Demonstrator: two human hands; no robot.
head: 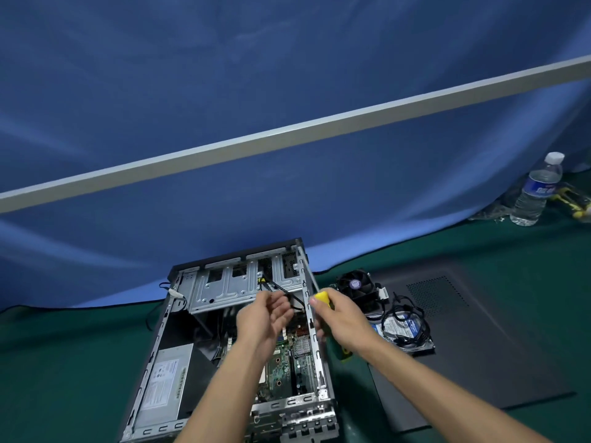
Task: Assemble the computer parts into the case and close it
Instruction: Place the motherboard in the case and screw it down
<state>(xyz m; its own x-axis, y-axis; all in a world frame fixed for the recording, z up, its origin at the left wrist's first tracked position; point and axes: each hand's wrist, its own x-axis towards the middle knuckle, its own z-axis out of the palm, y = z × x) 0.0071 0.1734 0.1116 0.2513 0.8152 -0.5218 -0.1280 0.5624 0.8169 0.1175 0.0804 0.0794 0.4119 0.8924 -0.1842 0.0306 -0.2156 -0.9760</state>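
Both hands work over the open case: right hand grips a yellow-handled screwdriver; left hand half-curled, contents indiscernible; labels unreadable.

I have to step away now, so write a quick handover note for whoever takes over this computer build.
Right hand grips the yellow-handled screwdriver at the case's right wall. Left hand hovers open over the motherboard.
Done: motherboard and power supply sit in the open case.
Left: cooler fan, hard drive and side panel lie on the mat, right of the case. Fit them, then close.
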